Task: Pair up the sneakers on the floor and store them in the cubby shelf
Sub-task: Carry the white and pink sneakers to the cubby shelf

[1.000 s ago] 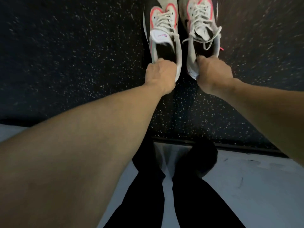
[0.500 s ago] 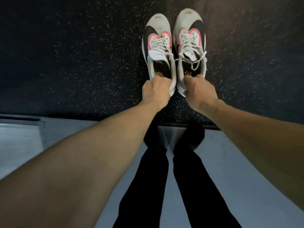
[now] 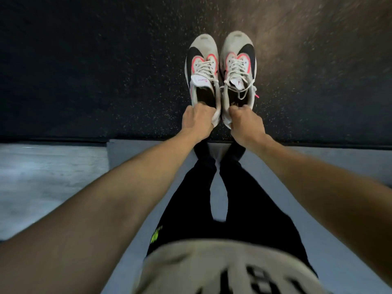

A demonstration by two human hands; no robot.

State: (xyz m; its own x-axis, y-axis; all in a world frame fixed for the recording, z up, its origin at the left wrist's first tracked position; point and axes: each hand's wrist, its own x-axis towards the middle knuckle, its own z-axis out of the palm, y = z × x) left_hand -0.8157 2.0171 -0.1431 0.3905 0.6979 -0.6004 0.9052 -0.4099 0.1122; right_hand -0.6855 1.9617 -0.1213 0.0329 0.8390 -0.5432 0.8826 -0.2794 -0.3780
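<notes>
Sneakers now sit lower in the head view than they did a second ago: then the toes ran off the top edge, and both shoes show whole from toe to heel. The left sneaker (image 3: 202, 75) and the right sneaker (image 3: 238, 71) lie side by side, almost touching, toes pointing to 12 o'clock, at about 12 o'clock from the person's body. The left hand (image 3: 198, 122) grips the heel collar of the left sneaker with curled fingers, and the right hand (image 3: 247, 125) grips the heel of the right sneaker the same way, as both did a second ago. Whether the soles touch the floor cannot be told. More of the person has come into view as well: black trousers (image 3: 239, 200) now run down the middle, and a pale shirt hem (image 3: 222, 268) with dark lettering (blurred, unreadable) fills the 6 o'clock edge, which was not seen before.

Under the shoes lies a dark speckled floor mat (image 3: 95, 71), filling the upper half; toward 1 o'clock it looks brownish and smeared by blur. Its near edge runs straight across from 9 to 3 o'clock. Below that edge is a smooth grey floor (image 3: 318, 209), with a paler, streaked patch (image 3: 42, 177) at 9 o'clock.
</notes>
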